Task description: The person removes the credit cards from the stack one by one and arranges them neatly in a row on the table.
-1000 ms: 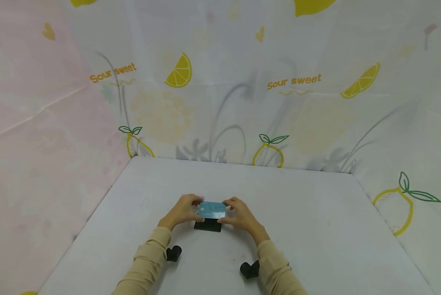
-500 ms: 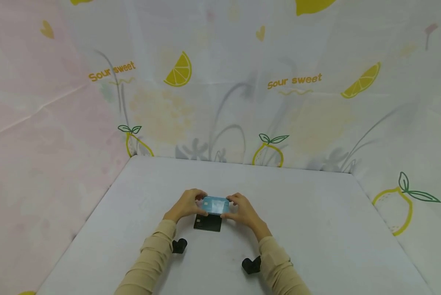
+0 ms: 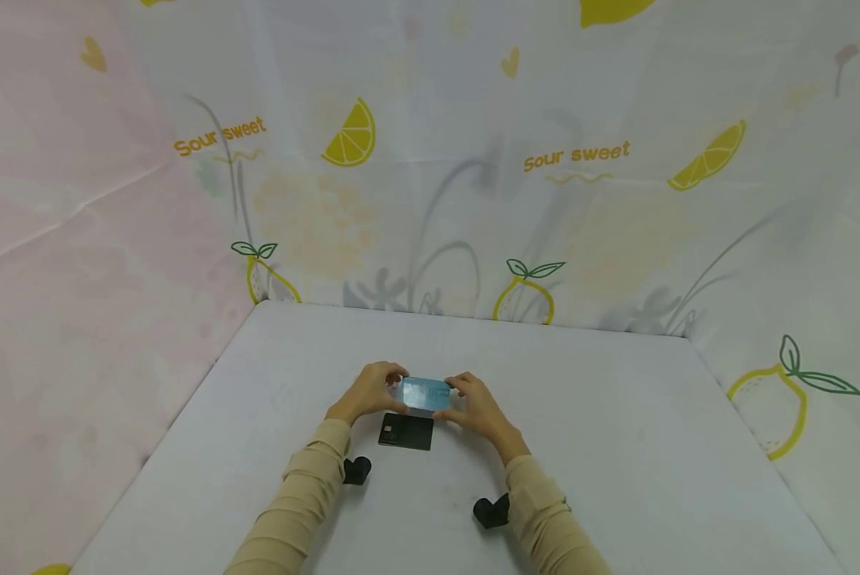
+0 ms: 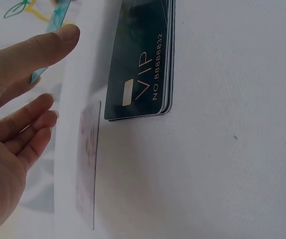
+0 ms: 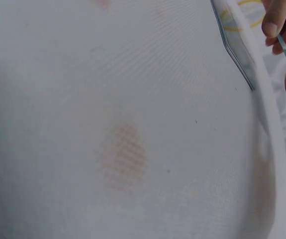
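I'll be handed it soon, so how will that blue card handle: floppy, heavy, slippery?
The blue card is probably stiff, since it spans straight between the hands without visible sag. It's likely light, as the right wrist view shows a thin edge. Its face may be slippery, judging by the glossy shine in the head view.

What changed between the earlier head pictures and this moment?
The blue card, held between the left hand and right hand, has shifted up and rightward in the head view, uncovering more of the black VIP card stack. Nothing was grasped or released; the stack stayed put on the white table.
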`<state>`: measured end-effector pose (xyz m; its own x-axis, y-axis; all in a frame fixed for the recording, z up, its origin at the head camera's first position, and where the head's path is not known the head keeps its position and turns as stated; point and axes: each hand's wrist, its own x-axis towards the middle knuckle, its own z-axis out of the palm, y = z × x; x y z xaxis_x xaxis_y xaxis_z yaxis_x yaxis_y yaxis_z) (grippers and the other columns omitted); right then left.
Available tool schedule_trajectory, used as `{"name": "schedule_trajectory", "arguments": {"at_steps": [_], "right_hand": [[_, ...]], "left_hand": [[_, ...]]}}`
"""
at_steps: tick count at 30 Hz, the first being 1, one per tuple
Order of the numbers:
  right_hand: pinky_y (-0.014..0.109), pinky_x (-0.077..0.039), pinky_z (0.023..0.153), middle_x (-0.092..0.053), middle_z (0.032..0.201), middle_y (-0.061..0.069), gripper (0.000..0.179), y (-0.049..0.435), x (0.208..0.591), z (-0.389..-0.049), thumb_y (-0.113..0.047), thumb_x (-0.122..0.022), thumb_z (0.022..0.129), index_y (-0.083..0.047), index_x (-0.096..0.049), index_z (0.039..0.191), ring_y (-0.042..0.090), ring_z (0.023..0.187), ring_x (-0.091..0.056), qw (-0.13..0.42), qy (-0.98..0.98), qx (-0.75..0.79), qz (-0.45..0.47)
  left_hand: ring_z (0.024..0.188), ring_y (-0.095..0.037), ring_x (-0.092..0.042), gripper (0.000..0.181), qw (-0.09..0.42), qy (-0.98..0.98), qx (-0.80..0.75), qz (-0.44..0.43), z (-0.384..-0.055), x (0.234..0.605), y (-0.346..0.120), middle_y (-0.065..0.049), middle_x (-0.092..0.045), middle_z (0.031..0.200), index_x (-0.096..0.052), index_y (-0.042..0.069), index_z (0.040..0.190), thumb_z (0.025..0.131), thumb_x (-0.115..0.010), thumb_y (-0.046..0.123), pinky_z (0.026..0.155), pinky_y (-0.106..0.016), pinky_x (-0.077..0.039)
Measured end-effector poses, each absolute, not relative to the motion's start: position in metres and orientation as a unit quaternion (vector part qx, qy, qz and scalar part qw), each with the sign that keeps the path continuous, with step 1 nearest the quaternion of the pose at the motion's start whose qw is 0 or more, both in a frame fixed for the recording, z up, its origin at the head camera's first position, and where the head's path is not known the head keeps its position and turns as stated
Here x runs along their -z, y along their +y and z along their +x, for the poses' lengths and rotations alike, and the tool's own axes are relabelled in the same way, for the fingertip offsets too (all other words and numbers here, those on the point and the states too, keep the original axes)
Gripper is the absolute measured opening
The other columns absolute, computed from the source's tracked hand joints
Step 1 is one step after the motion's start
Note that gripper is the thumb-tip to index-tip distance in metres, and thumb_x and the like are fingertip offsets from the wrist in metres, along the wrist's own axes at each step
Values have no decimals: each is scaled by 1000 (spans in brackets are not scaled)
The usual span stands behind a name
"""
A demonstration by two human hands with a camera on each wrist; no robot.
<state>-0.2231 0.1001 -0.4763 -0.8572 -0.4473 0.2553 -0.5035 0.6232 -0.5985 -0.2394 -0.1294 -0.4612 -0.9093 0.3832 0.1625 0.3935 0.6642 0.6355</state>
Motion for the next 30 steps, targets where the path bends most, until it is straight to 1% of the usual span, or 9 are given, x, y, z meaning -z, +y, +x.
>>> {"name": "schedule_trajectory", "arguments": {"at_steps": [4,9,14,19,24,30], "right_hand": [[42,-50,80,-58,110,17,59,102,475,-225,-25,-80,75,6,-58,120,29,93,-58,38,-902,-337,266],[42,-50,80,-58,110,17,58,104,476,-227,-23,-80,75,6,-58,120,29,93,-58,32,-904,-340,256],[45,-47,79,-57,111,17,58,105,481,-230,-26,-79,76,4,-58,121,29,94,-56,26,-917,-321,236],[50,-44,79,-56,114,17,60,106,485,-231,-32,-77,77,1,-58,123,31,97,-53,20,-933,-286,218],[54,-41,81,-55,115,17,60,106,487,-233,-33,-77,78,0,-57,124,34,101,-52,10,-937,-280,209],[56,-41,82,-54,116,18,60,104,489,-237,-33,-75,79,-1,-57,125,35,102,-51,-6,-940,-275,204]], "left_hand": [[91,-25,-59,57,-6,-918,347,-193,-242,460,-126,-13,-64,99,-66,2,108,58,-90,16,80,-39,-50],[90,-25,-58,57,-10,-925,330,-191,-247,464,-122,-13,-64,99,-67,4,108,58,-90,20,77,-39,-49],[88,-26,-58,57,3,-927,316,-201,-249,469,-119,-15,-63,98,-67,5,106,57,-91,21,76,-39,-49],[92,-31,-56,56,21,-929,308,-206,-251,473,-117,-17,-61,100,-69,5,103,55,-91,23,81,-43,-48],[96,-34,-54,55,23,-932,303,-197,-252,476,-116,-18,-60,101,-69,5,102,55,-91,24,84,-45,-47],[99,-34,-52,55,19,-940,288,-183,-254,480,-116,-18,-59,103,-69,7,103,56,-91,26,85,-46,-46]]}}
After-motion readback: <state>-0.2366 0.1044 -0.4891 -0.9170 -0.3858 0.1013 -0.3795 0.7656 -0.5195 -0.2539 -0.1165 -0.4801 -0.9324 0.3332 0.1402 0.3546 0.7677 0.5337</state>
